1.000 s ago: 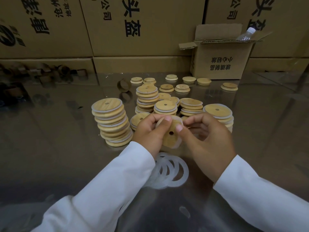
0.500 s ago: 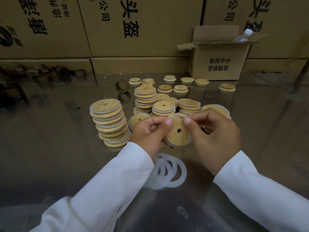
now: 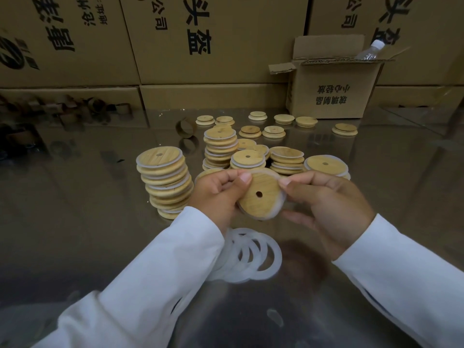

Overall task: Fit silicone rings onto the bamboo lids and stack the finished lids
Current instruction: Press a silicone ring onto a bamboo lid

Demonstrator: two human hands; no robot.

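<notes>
Loose rings (image 3: 253, 257) lie flat on the shiny worktop (image 3: 75, 234). Just above them the left grip (image 3: 218, 194) and the right grip (image 3: 326, 204) both pinch one bamboo lid (image 3: 261, 194) by its edges, tilted, a white ring (image 3: 279, 207) around it. Behind stand stacks of lids (image 3: 165, 179), then brown boxes (image 3: 331, 91)

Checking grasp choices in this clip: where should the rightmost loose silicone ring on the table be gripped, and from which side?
Pinch the rightmost silicone ring at its outer right band, coming from above and the right, one fingertip dipping into its open centre. It lies flat and thin on the table, and its left side overlaps the other rings beside the left sleeve.
</notes>
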